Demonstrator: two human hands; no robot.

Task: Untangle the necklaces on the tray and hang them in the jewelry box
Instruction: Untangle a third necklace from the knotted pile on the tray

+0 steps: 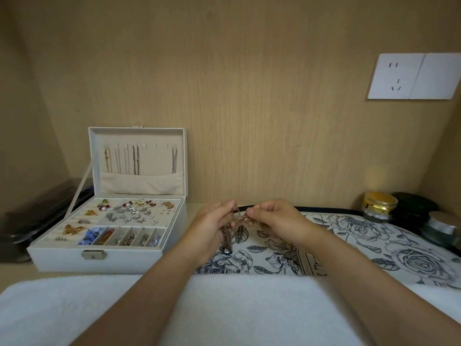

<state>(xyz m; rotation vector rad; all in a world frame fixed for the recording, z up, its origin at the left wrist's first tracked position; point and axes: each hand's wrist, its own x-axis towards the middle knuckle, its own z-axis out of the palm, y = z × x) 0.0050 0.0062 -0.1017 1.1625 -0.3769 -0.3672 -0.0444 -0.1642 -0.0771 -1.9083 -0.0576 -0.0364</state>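
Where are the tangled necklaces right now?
In the head view, the tangled necklaces hang mid-frame, pinched by the left hand and right hand above the flowered tray, just right of the jewelry box.

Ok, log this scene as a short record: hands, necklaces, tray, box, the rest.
left hand: pinches the necklaces
right hand: pinches the same bunch at its top
necklaces: tangled, hanging between the hands above the tray
tray: floral print, right of the box
box: open; chains hang in its upright lid
towel: white, nearest the person
jars: far right, behind the tray
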